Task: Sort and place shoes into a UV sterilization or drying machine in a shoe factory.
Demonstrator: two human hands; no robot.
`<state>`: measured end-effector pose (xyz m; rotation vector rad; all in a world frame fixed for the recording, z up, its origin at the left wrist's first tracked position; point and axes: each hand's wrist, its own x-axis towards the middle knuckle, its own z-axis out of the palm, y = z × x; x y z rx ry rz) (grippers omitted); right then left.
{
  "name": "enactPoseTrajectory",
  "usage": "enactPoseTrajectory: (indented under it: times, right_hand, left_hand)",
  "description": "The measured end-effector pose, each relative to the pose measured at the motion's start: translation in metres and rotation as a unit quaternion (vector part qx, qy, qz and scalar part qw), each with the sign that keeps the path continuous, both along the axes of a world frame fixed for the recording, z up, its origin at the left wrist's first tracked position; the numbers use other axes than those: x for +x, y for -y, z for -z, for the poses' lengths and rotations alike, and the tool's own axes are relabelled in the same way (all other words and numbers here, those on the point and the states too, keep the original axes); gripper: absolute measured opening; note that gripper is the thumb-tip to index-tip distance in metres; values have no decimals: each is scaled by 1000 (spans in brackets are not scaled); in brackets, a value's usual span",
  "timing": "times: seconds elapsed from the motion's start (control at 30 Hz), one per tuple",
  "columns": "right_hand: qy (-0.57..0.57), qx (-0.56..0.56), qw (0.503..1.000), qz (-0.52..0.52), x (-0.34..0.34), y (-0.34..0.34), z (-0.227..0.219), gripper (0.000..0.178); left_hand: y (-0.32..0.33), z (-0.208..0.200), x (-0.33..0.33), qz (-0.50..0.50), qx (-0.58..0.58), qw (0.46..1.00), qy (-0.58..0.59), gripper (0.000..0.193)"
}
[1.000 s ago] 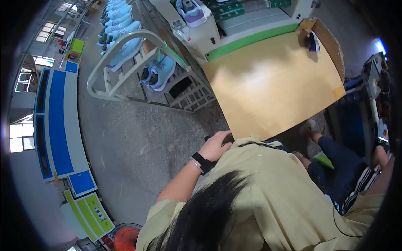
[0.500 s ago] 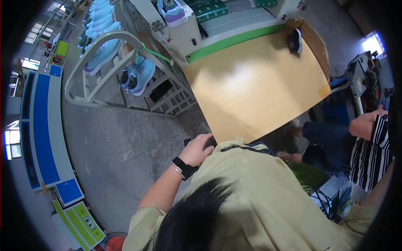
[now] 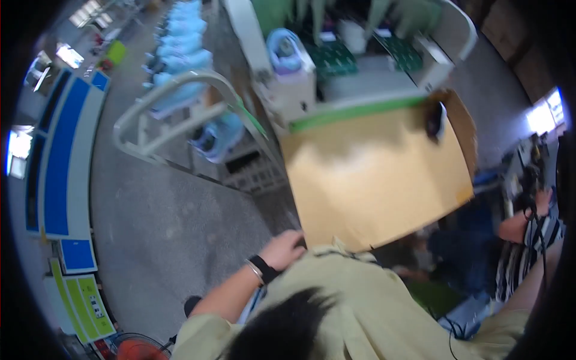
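Observation:
My left hand (image 3: 284,249), with a black band and a bracelet at its wrist, is beside the near left corner of a tan cardboard sheet (image 3: 372,186). Its thumb and forefinger look apart, though motion blurs the fingertips and I cannot tell whether they touch the edge. A dark shoe with a pale sole (image 3: 443,123) stands at the sheet's far right corner. Beyond the sheet is a pale machine with a green front strip (image 3: 354,113); a light blue and lilac shoe (image 3: 285,53) sits on its left side. My right forearm (image 3: 531,279) runs off at the right; that hand is out of sight.
A metal rack (image 3: 135,114) at the left holds light blue shoes (image 3: 219,138) and rows of others. A blue and grey cabinet (image 3: 63,162) lines the far left. On the right sits another person in a striped top (image 3: 510,264), one hand (image 3: 543,199) by some equipment.
The view has tipped, so the machine, rack and sheet sit lower and more of the machine's interior shows. My left hand stays near the same corner of the sheet.

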<state>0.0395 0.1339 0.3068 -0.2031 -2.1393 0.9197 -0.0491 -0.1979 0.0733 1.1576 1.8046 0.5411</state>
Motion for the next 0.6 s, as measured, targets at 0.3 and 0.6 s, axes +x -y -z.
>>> enactPoseTrajectory:
  times: [0.3,0.6]
  right_hand:
    - [-107,15,993,40,-6,-73,-53,26]
    - [63,-63,946,311,87,-218,123,29]
  left_hand:
    - [-12,29,-8,-12,42,998,34,51]
    - [-75,54,-17,-54,-51,996,53,55]
